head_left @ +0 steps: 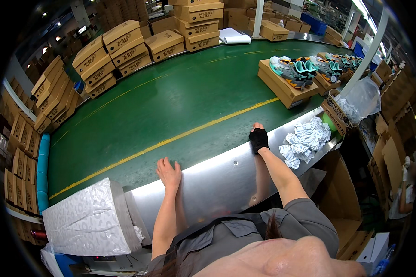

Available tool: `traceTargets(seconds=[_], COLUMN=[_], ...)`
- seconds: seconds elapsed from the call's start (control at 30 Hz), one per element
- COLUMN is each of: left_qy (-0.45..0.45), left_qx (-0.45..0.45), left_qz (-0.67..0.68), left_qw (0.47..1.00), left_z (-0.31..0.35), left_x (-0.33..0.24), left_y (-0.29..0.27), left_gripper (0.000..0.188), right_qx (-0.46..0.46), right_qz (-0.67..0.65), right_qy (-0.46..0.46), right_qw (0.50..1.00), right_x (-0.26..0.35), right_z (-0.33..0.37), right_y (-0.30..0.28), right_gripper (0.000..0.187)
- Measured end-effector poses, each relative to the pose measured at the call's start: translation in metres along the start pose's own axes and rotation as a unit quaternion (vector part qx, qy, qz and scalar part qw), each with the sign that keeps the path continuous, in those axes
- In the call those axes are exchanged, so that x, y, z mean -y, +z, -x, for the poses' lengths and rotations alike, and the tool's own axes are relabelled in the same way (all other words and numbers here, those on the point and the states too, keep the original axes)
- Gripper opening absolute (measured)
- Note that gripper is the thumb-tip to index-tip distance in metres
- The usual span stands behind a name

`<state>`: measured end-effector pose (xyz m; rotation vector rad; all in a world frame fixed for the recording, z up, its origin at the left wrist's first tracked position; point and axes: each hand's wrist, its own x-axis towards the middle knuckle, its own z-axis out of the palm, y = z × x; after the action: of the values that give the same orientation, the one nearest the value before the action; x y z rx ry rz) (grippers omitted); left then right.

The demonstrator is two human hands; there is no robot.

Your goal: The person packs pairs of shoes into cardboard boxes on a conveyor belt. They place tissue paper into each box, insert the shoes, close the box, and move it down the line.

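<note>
A: Both hands out at the green belt's [180, 101] near edge, and the left hand [169, 173] is bare, its fingers spread and pointing away from the body!

B: And the right hand [259, 140], in a black fingerless glove, has its fingers close together, pointing away too. Whether they press down on anything, the view won't tell.

A: Right beside those right fingers, toward the body, lie the white sachets [307, 138], a loose heap stretched along the metal table [212, 177]!

B: Look beyond the right fingers, farther right: a tan shoebox [275, 85], its long axis slanting across the belt, far left to near right, with grey-and-teal shoes [296, 76] on top. Which way their toes point cannot be made out.

A: Left of the left fingers and nearer the body, the patterned paper stack [85, 219], its layered side turned toward that hand.

B: The surface? Smooth green, a yellow line [171, 138] running just past both sets of fingers; shiny metal under the forearms.

A: Far across from the fingers, stacked boxes [125, 41] line the belt, and a white pad [235, 36] lies open near them.

B: Well off to the right, a clear bag [367, 94] bulges, with more cardboard behind!
</note>
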<state>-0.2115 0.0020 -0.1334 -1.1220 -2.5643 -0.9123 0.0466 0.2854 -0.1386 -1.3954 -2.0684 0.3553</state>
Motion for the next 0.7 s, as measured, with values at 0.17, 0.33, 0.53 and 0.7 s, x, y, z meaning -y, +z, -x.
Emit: traceTargets(seconds=[0.17, 0.33, 0.53, 0.7], left_qy=[-0.002, -0.007, -0.006, -0.002], left_qx=[0.003, 0.004, 0.0, -0.005], left_qz=[0.001, 0.005, 0.003, 0.003], left_qw=[1.0, 1.0, 1.0, 1.0], left_z=[0.0, 0.0, 0.0, 0.0], left_x=[0.001, 0.0, 0.002, 0.001], left_y=[0.001, 0.0, 0.001, 0.002], left_gripper=[0.041, 0.042, 0.041, 0.04], right_qx=[-0.003, -0.008, -0.001, -0.013], right_qz=[0.005, -0.022, -0.026, -0.022], right_qy=[-0.014, 0.007, 0.016, 0.008], right_qw=[1.0, 1.0, 1.0, 1.0], right_x=[-0.002, 0.008, 0.013, 0.007], right_z=[0.001, 0.003, 0.004, 0.003], right_y=[0.001, -0.006, -0.011, -0.005], right_gripper=[0.021, 0.019, 0.02, 0.019])
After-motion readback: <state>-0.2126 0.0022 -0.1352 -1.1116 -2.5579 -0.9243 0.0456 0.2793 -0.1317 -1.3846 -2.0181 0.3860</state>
